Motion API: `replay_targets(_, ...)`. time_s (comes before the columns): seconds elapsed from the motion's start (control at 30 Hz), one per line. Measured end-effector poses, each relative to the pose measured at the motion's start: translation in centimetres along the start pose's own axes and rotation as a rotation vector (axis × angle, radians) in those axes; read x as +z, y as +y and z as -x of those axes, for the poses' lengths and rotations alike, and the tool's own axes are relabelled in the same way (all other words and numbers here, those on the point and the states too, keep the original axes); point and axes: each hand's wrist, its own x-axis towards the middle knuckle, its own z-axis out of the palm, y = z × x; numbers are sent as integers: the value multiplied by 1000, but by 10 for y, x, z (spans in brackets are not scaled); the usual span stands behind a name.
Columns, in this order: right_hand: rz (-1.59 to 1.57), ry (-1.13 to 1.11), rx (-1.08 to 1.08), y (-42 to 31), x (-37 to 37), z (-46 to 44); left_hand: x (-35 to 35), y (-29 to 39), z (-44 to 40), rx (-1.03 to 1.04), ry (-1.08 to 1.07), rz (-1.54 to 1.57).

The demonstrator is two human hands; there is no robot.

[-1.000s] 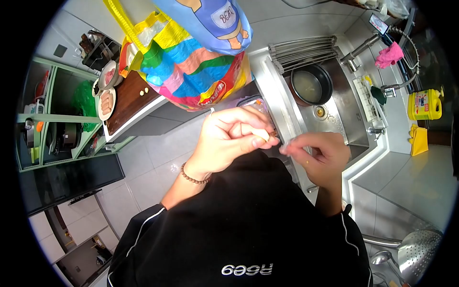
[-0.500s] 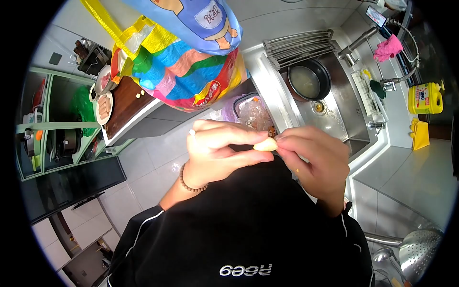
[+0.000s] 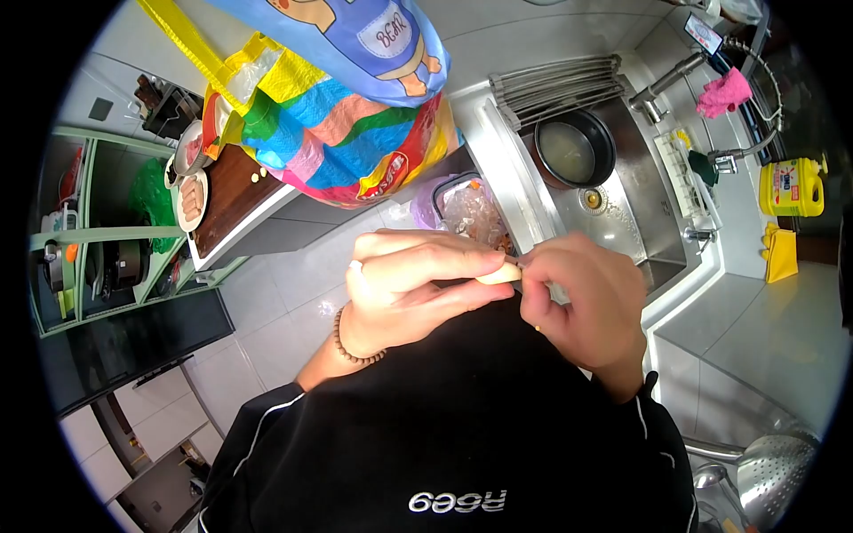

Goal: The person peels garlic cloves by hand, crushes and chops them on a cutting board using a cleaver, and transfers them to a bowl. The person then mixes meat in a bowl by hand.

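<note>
In front of my chest, my left hand [image 3: 418, 275] pinches a pale yellow garlic clove [image 3: 500, 274] between thumb and fingers. My right hand [image 3: 586, 302] is curled closed at the clove's right end, its fingertips touching it. A small greyish bit shows between the two hands at the clove's top edge, too small to make out. One tiny yellow speck sticks to my right hand. Just beyond my hands stands a purple bin [image 3: 424, 209] with a clear plastic bag of scraps in it.
A dark pot [image 3: 544, 158] holding cloudy liquid stands in the steel sink [image 3: 622, 218], beside a rolled drying rack [image 3: 555, 89]. Large colourful bags [image 3: 338, 133] sit at the upper left. A plate of sausages [image 3: 203, 213] and small pale cloves [image 3: 255, 177] lie on the wooden counter [image 3: 233, 195].
My right hand's fingers have curled in more tightly at the clove's right end. The clove has shifted slightly to the right, and my left hand keeps its pinch.
</note>
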Motion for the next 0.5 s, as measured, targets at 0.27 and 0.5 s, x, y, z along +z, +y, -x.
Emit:
replay_targets(0.27,-793,-187,565,85,22,45,6,-37,26,-557,136,887)
replay_targets(0.5,-217,-163,898,162,80,123,22,-102,50,-958,147,1498)
